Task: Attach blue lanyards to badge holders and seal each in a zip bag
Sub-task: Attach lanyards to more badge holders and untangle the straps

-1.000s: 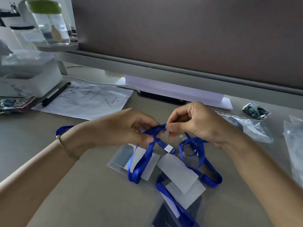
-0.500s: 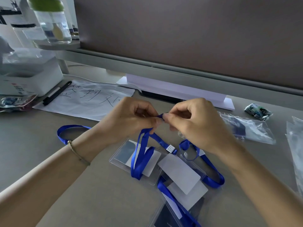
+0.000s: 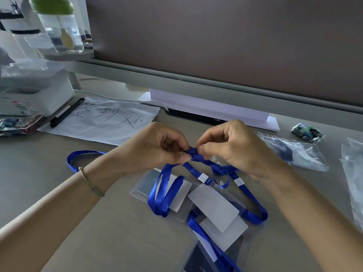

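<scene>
The blue lanyard (image 3: 193, 154) is pinched between our two hands just above the desk (image 3: 98, 222); our left hand (image 3: 155, 148) has its thumb and curled fingers closed on the bunched ribbon from one side; our right hand (image 3: 231, 146) nips the same bunch from the other side with thumb and forefinger, the remaining fingers curled in; the two sets of fingertips almost touch. From the pinch the ribbon drops in a long loop (image 3: 160, 197) across a clear badge holder (image 3: 145, 183) lying flat on the desk; a small metal crimp (image 3: 203, 177) sits on the strand just below our hands. More badge holders with white cards (image 3: 214, 207) overlap beside the first, with other blue ribbon running over and under them. To the right lie clear zip bags (image 3: 294, 152); beyond our left hand we see a sheet of handwritten paper (image 3: 110, 118) with a black pen (image 3: 66, 112) at its edge; a thin bracelet (image 3: 91, 182) circles our left wrist.
</scene>
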Tool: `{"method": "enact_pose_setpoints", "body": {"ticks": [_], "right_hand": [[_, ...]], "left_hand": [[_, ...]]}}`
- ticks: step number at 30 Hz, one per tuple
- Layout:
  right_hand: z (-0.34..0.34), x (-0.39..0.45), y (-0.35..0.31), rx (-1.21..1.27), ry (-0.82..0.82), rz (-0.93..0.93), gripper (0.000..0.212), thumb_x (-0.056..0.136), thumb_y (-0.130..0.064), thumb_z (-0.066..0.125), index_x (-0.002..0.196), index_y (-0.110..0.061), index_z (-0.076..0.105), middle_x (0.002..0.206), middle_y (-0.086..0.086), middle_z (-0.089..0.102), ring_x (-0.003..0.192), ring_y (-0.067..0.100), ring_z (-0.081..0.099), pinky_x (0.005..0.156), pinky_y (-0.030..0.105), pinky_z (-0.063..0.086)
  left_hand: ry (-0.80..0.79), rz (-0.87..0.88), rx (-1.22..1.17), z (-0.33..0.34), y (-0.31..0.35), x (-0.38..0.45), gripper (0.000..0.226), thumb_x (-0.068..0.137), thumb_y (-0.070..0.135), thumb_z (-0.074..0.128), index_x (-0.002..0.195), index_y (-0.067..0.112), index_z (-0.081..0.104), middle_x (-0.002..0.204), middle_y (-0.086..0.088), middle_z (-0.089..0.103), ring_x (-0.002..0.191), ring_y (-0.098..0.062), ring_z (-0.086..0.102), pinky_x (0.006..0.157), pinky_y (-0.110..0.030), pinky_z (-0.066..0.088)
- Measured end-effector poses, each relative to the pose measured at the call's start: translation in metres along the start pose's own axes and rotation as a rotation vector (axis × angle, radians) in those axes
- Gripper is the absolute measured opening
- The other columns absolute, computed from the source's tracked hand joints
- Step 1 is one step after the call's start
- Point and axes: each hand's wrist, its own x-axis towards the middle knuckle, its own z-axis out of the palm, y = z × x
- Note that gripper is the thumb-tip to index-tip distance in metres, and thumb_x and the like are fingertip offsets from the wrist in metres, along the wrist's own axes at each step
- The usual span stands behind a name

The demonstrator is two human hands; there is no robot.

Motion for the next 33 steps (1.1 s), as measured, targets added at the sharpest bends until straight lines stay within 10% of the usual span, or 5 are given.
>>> {"method": "enact_pose_setpoints", "body": {"ticks": [5, 13, 23, 27, 33], "right_hand": [[-0.002, 0.003, 0.006, 0.595, -0.107, 0.173, 0.014, 0.083, -0.005, 0.065, 0.075, -0.010, 0.075, 0.056, 0.001, 0.054, 0.060, 0.016, 0.057, 0.066, 0.024, 0.053], [0.007, 0.001, 0.002, 0.027, 0.068, -0.016, 0.030, 0.086, -0.043, 0.072, 0.076, -0.015, 0.078, 0.070, 0.002, 0.075, 0.066, 0.017, 0.071, 0.074, 0.038, 0.060], [0.009, 0.000, 0.004, -0.092, -0.098, -0.065, 0.018, 0.092, -0.013, 0.068, 0.074, -0.015, 0.070, 0.065, 0.002, 0.064, 0.060, 0.008, 0.055, 0.060, 0.021, 0.044], [0.003, 0.002, 0.007, -0.015, -0.092, -0.072, 0.017, 0.092, -0.012, 0.068, 0.075, -0.009, 0.070, 0.073, 0.018, 0.067, 0.069, 0.037, 0.059, 0.069, 0.044, 0.048], [-0.009, 0.004, 0.012, 0.003, 0.019, -0.067, 0.025, 0.090, -0.006, 0.064, 0.068, -0.010, 0.074, 0.061, 0.005, 0.069, 0.064, 0.022, 0.064, 0.070, 0.031, 0.051]], "left_hand": [[0.029, -0.016, 0.120, -0.004, -0.002, 0.000, 0.012, 0.081, 0.005, 0.078, 0.087, 0.015, 0.075, 0.072, -0.010, 0.072, 0.064, -0.017, 0.061, 0.065, -0.035, 0.052], [0.223, 0.004, -0.220, 0.004, 0.001, 0.002, 0.013, 0.079, 0.003, 0.076, 0.087, -0.002, 0.067, 0.082, -0.023, 0.071, 0.078, -0.040, 0.070, 0.081, -0.047, 0.054], [0.188, -0.010, -0.092, 0.009, 0.001, 0.004, 0.014, 0.085, 0.018, 0.075, 0.082, 0.004, 0.073, 0.072, -0.011, 0.074, 0.064, -0.016, 0.063, 0.067, -0.029, 0.051], [0.146, -0.040, -0.067, 0.006, -0.002, 0.005, 0.025, 0.098, 0.013, 0.059, 0.074, 0.007, 0.066, 0.064, -0.004, 0.067, 0.060, -0.012, 0.061, 0.064, -0.020, 0.048], [0.106, -0.088, -0.214, 0.011, -0.005, 0.005, 0.037, 0.106, 0.016, 0.041, 0.071, 0.005, 0.049, 0.062, -0.012, 0.057, 0.062, -0.031, 0.062, 0.074, -0.040, 0.051]]}}
